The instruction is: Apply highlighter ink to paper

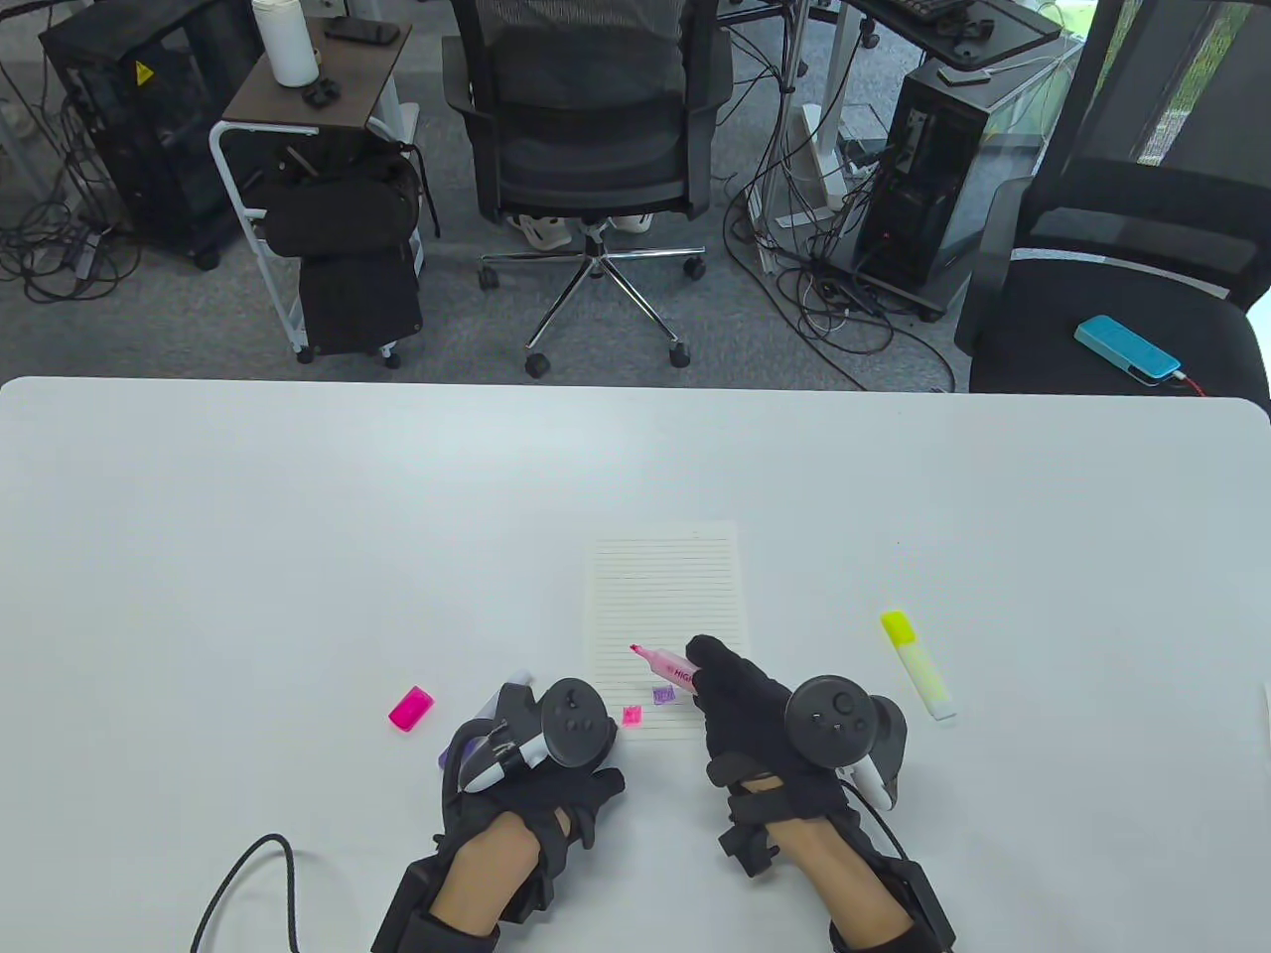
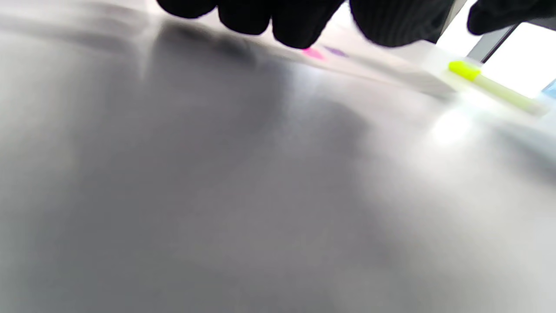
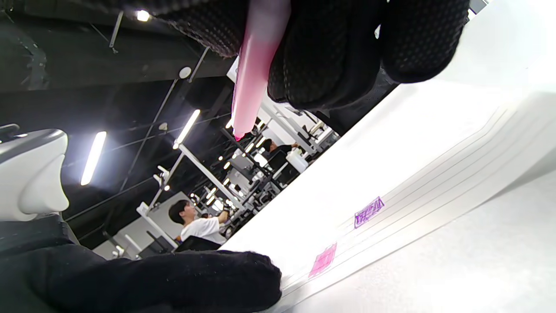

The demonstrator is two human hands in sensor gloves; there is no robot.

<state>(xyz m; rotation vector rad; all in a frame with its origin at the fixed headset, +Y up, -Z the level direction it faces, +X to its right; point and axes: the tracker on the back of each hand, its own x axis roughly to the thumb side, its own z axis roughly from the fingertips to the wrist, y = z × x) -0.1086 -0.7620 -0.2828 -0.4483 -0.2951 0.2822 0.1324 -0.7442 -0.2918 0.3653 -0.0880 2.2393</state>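
A lined sheet of paper [image 1: 667, 596] lies on the white table [image 1: 298, 516], with a small pink mark [image 1: 631, 714] and a purple mark [image 1: 663, 695] near its lower edge. My right hand [image 1: 700, 677] pinches an uncapped pink highlighter [image 1: 663, 663]. Its tip points up-left over the lower left of the sheet and looks lifted off it in the right wrist view, where the pink highlighter [image 3: 256, 65] sits between black fingers [image 3: 330, 52]. My left hand [image 1: 571, 784] rests on the table at the sheet's lower left corner, its fingers [image 2: 286, 21] relaxed and holding nothing that I can see.
The pink cap [image 1: 411, 709] lies left of my left hand. A capped yellow highlighter [image 1: 917, 663] lies right of the paper. A purple and white thing [image 1: 447, 759] shows partly under the left tracker. A black cable [image 1: 248, 874] loops at bottom left.
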